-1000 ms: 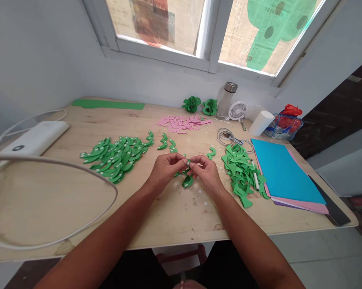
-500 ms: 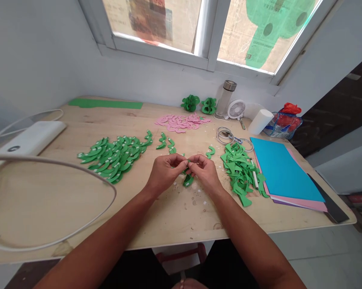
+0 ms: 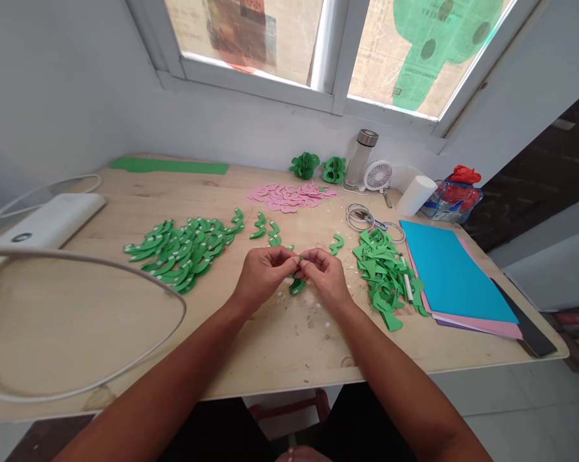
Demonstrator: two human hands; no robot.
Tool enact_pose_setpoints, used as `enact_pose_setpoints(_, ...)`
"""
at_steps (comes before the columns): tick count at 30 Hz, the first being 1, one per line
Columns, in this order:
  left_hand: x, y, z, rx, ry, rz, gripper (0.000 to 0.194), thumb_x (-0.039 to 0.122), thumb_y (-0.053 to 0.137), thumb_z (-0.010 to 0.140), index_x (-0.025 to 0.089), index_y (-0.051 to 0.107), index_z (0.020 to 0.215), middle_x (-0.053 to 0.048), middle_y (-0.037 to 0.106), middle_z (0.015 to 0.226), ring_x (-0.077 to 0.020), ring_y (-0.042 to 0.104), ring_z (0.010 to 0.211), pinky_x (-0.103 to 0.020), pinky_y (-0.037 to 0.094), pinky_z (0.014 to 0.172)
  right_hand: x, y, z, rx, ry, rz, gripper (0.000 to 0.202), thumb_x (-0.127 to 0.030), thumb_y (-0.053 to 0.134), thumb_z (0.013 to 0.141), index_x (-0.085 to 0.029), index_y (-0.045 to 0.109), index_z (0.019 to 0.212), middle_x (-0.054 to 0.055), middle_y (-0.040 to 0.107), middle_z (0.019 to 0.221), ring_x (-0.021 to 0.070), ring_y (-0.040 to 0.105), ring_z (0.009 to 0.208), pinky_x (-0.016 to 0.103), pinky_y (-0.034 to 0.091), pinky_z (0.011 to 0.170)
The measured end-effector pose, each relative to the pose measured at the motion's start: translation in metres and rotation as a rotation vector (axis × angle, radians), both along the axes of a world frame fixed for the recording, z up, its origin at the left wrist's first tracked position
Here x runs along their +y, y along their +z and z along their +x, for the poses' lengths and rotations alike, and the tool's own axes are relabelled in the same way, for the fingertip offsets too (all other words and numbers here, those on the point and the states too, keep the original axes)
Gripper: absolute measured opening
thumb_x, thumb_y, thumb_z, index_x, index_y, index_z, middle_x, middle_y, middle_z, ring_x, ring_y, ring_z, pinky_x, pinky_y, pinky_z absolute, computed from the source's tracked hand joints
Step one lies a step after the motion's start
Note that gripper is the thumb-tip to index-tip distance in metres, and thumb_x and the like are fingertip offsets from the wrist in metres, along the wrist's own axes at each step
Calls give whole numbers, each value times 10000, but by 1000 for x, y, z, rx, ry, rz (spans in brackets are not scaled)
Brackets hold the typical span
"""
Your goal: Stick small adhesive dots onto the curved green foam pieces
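left hand point(image 3: 263, 277), right hand point(image 3: 324, 274) pinch green piece point(image 3: 296, 285) (mid-table) | bare wood toward near table edge point(image 3: 289, 385)

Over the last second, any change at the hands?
Barely. Both hands, left hand and right hand, stay pinched together on the green cutout above the table; they drifted slightly up in frame, which may be head motion. Nothing was let go. The green piles and blue sheets are unchanged.
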State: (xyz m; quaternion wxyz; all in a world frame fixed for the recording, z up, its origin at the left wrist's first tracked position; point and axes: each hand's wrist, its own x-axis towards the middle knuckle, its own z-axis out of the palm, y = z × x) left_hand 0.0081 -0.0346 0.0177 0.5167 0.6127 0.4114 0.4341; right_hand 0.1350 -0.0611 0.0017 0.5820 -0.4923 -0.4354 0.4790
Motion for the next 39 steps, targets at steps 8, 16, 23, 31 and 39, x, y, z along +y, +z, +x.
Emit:
enact_pose_setpoints(8, 0, 3, 0, -35, -6, -22, 119, 231, 654, 653, 136, 677, 585, -4, 638, 536, -114, 557, 512, -209, 429, 510, 1, -5, -1, 16, -4, 3, 47, -182, 622, 638, -177, 596, 676, -28, 605, 592, 99, 565, 508, 206, 451, 482)
enact_pose_setpoints(16, 0, 0, 1, -34, -12, -29, 128, 245, 662, 653, 138, 686, 588, -6, 639, 529, -114, 551, 501, -207, 417, 488, 2, -6, -1, 23, -17, 4, 52, -174, 587, 618, -175, 596, 670, -32, 604, 587, 95, 565, 507, 204, 456, 485)
enact_pose_setpoints(23, 0, 3, 0, -89, -23, -92, 142, 259, 678, 648, 126, 678, 598, -12, 630, 533, -107, 531, 501, -210, 404, 497, 2, -5, -2, 14, -7, 28, 113, -160, 515, 602, -181, 593, 681, -23, 624, 588, 122, 596, 532, 239, 494, 536)
enact_pose_setpoints(31, 3, 2, 0, -119, 51, -103, 137, 258, 677, 627, 132, 658, 578, 2, 593, 516, -117, 541, 522, -219, 424, 526, -4, -5, 6, -398, -208, 178, 139, -195, 541, 731, -194, 577, 865, -33, 563, 632, 113, 530, 526, 236, 431, 523)
enact_pose_setpoints(39, 4, 1, 0, -131, 43, -127, 155, 280, 685, 610, 137, 646, 564, 9, 585, 508, -105, 515, 496, -214, 408, 502, -7, -3, 8, -768, -136, 466, 77, -170, 509, 813, -202, 578, 820, 22, 566, 789, 134, 516, 643, 264, 434, 617)
